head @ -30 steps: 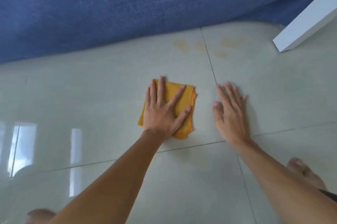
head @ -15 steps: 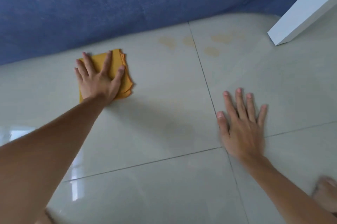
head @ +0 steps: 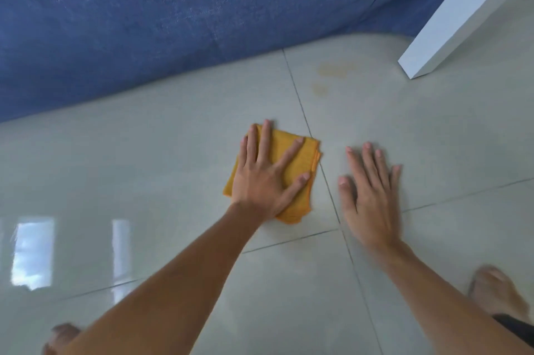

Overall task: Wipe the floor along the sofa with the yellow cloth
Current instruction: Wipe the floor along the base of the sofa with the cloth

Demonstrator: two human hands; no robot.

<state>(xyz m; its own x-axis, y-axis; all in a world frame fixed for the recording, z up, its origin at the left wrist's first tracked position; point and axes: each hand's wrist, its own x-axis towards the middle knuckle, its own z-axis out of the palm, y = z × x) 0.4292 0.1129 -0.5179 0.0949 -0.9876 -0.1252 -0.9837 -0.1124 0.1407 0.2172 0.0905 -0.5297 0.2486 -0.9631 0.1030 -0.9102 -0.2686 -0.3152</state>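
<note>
Now your left hand (head: 264, 181) is pressing flat, fingers spread, on the folded yellow cloth (head: 291, 152) (right hand (head: 370, 195) splayed on glossy grey tile floor (head: 173, 152)).

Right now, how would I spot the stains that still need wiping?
Find the blue sofa along the top, then the white board at its right end. On the floor between them, beyond the cloth, lie faint yellowish stains, the only discoloured patches on the tiles.

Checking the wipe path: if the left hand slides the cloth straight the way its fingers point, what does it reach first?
The left hand, flat on the yellow cloth, points up the floor; it would probably meet the blue sofa base first. The stains lie off to the right.
</note>
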